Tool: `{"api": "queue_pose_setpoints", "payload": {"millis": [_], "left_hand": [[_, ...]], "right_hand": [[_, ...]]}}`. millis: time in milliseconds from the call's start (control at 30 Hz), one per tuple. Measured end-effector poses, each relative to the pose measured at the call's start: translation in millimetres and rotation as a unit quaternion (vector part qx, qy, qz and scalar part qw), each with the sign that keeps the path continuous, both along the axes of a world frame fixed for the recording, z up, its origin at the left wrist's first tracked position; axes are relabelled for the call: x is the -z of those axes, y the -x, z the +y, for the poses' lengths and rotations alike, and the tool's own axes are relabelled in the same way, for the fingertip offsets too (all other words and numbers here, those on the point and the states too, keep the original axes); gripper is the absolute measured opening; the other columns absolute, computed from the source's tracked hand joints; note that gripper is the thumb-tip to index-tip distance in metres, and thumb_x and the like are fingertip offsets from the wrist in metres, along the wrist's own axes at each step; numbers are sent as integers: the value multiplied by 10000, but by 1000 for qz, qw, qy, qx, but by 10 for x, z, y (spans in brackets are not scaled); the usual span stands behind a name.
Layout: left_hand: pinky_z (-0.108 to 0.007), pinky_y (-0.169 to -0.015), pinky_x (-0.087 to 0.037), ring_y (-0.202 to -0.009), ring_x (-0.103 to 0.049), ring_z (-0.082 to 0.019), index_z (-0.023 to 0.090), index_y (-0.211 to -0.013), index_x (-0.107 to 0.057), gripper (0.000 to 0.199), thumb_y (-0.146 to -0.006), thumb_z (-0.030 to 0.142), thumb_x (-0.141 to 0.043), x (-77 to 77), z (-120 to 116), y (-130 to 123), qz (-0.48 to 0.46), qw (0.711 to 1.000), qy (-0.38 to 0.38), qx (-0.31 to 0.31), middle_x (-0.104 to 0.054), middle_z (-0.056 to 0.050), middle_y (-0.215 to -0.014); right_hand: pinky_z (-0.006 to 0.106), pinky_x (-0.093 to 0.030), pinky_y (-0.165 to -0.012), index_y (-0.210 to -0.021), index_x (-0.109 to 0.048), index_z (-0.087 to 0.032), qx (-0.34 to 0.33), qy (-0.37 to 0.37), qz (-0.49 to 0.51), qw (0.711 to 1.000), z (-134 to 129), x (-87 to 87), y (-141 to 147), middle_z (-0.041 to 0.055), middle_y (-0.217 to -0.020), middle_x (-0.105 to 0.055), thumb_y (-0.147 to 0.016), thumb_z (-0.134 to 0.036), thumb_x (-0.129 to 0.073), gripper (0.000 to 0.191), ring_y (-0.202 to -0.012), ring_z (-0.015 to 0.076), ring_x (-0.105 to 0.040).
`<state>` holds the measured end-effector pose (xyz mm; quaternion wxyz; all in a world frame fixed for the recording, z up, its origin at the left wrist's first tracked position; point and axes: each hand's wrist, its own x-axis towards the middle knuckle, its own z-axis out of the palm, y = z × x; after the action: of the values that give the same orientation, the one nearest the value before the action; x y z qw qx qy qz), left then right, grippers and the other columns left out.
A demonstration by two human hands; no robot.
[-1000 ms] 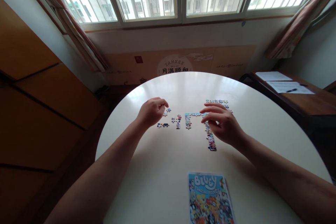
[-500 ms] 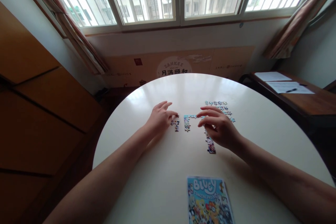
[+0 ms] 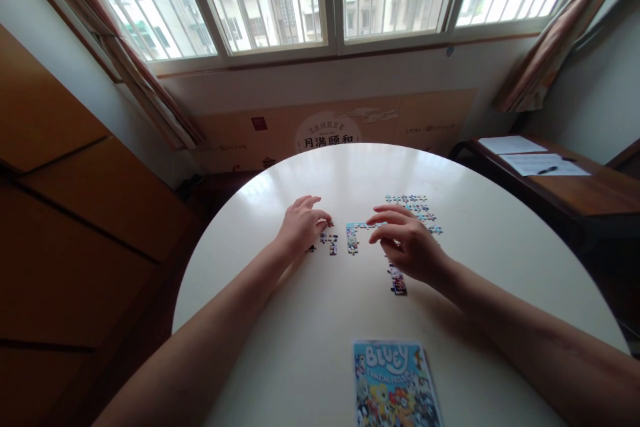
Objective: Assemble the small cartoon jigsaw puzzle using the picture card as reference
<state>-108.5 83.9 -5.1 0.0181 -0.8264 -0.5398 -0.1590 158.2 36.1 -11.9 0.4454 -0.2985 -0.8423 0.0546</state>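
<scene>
Joined puzzle pieces (image 3: 352,240) form a corner shape on the white round table (image 3: 300,320). My left hand (image 3: 301,225) is left of them, thumb and index finger closed on a small puzzle piece (image 3: 329,223). Just below that hand lie several loose pieces (image 3: 333,244). My right hand (image 3: 406,237) hovers with fingers apart over the right end of the joined strip, holding nothing visible, and hides part of it. Beyond it are rows of loose pieces (image 3: 406,199). A vertical strip of pieces (image 3: 398,279) extends below my right hand.
A blue "Bluey" picture sheet (image 3: 395,383) lies near the table's front. To the right stands a brown desk (image 3: 600,190) with papers (image 3: 535,165) and a pen. Behind the table are a printed cardboard panel (image 3: 375,127) and barred windows. Wooden cabinets (image 3: 75,247) are on the left.
The whole view has shifted slightly. My left hand has drawn back a little from the joined pieces, with its fingertips closer together. My right hand has barely moved.
</scene>
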Motion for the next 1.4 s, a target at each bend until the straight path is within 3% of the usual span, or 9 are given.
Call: {"api": "queue_pose_setpoints", "payload": {"millis": [167,400,633,700,800,933,1067,1200,1400], "left_hand": [[-514,-1141,-382,-1385,-444,-347,257,-906,-809,166,-858,189,-666,-63,17,-16,10,999,47,-11,-591,-89,-1408],[-621,-1138,-325,-1384,-437,-387,236,-914,-791,126,-832,236,-695,-118,43,-23,10,995,89,-36,-583,-125,-1410],[-652,-1149,-264,-1263,-549,-310,240,-796,-742,54,-833,211,-715,-222,-28,2,-22,997,68,24,-692,-61,-1266],[-598,-1109,-355,-1131,-624,-278,223,-787,-721,71,-844,190,-696,-281,-104,-20,-64,995,47,53,-753,-54,-1091],[-390,-871,-540,-837,-684,-204,203,-848,-720,59,-856,193,-662,-348,-264,-90,-177,978,76,81,-764,-38,-858],[-287,-686,-545,-704,-679,-167,193,-876,-743,90,-831,223,-670,-329,-447,-221,-270,941,187,87,-762,-25,-792],[-290,-709,-558,-733,-704,-177,194,-863,-756,104,-814,214,-666,-253,-500,-321,-302,914,260,70,-778,-32,-816],[-306,-776,-551,-793,-721,-190,223,-834,-772,120,-787,183,-669,-194,-508,-360,-252,934,240,78,-791,-17,-848],[-299,-720,-528,-797,-716,-197,247,-825,-787,137,-779,201,-667,-164,-540,-378,-178,962,195,67,-790,-3,-847]], "right_hand": [[506,-513,-999,-738,-708,-258,0,2,3,1000,7,-1,16,12,-1011,-755,-797,8,-541,319,-1185,256,-625],[514,-507,-997,-750,-712,-251,-7,-9,2,1000,23,23,35,15,-1022,-755,-786,15,-539,319,-1183,262,-624],[496,-535,-976,-741,-712,-250,-7,7,42,999,27,28,45,27,-991,-758,-803,1,-535,313,-1123,246,-657],[496,-542,-965,-749,-712,-250,-3,4,49,999,25,22,40,30,-987,-759,-807,-1,-532,313,-1116,247,-660],[495,-545,-963,-813,-725,-260,-6,-7,49,999,12,9,39,27,-979,-762,-824,-16,-548,302,-1101,244,-668],[478,-532,-973,-909,-736,-282,-28,-22,19,999,-22,-5,60,3,-960,-773,-880,-92,-610,230,-1100,239,-671],[447,-506,-958,-927,-742,-282,-42,-20,-28,999,-43,-8,84,-18,-935,-782,-915,-155,-642,162,-1040,224,-675],[402,-488,-879,-900,-758,-286,-50,4,-79,996,-33,-1,84,-20,-916,-784,-925,-191,-648,148,-878,196,-671],[391,-450,-856,-886,-774,-307,-44,29,-117,992,-1,54,59,-26,-894,-777,-921,-220,-657,150,-846,196,-633]]}}
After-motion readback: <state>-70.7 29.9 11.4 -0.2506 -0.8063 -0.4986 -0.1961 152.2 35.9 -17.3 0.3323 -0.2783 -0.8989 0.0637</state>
